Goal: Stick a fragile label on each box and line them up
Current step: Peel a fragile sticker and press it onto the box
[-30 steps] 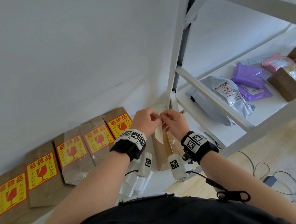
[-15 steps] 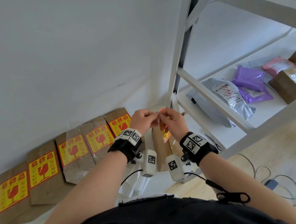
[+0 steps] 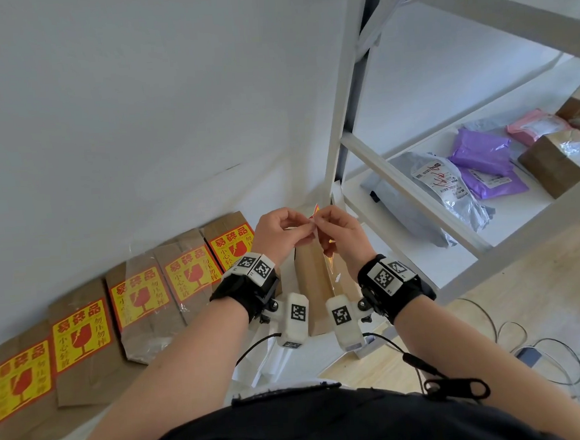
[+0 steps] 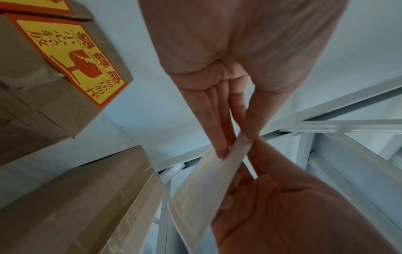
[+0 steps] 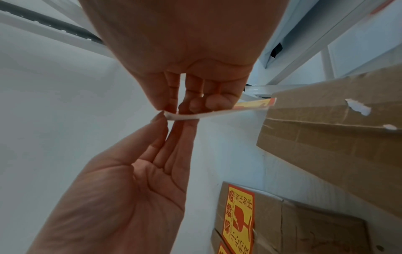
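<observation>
Both hands meet at the top corner of one fragile label, a red and yellow sticker on white backing. My left hand pinches that corner, and my right hand pinches it from the other side. The left wrist view shows the white backing hanging down from my left hand. In the right wrist view the label runs edge-on from my right hand. A plain brown box stands directly below the hands. Several labelled boxes lie in a row along the wall to the left.
A white metal rack stands at the right, its shelf holding a grey mailer, purple bags and a brown parcel. Cables trail over the wooden floor. White paper scraps lie under my wrists.
The label showed its white back, then turned its printed side toward me, and now hangs nearly edge-on. Both hands have stayed together at its top corner.
</observation>
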A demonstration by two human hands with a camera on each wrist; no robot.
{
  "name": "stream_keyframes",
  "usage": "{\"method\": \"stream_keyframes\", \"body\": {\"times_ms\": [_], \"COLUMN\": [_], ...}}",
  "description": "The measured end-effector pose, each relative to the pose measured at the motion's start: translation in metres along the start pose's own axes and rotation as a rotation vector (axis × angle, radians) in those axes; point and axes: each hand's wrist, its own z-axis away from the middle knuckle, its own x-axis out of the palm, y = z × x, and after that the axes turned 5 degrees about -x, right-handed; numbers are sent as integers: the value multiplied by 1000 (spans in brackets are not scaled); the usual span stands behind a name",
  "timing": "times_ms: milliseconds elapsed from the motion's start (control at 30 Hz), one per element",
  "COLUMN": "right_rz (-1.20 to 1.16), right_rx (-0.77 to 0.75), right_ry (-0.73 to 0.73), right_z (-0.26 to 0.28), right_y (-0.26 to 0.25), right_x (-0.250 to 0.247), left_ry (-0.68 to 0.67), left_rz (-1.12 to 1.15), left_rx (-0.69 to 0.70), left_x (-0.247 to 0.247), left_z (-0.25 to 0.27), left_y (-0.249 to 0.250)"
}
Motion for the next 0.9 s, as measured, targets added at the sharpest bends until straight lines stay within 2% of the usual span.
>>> {"method": "stream_keyframes", "body": {"times_ms": [267,433,900], "right_rz": [-43,-112,-8], "right_rx": [21,44,18], "right_ry": [-30,-29,32], "right_z": [0,0,-1], "right_y": [-3,0,5], "right_x": [-4,-6,-6], "left_ry": [16,-5,-4], "left_rz": [33,134,69], "left_rx": [16,-25,-17], "left_x": [0,-2,-4], "left_z": [2,2,-5], "left_y": [3,3,-1]}}
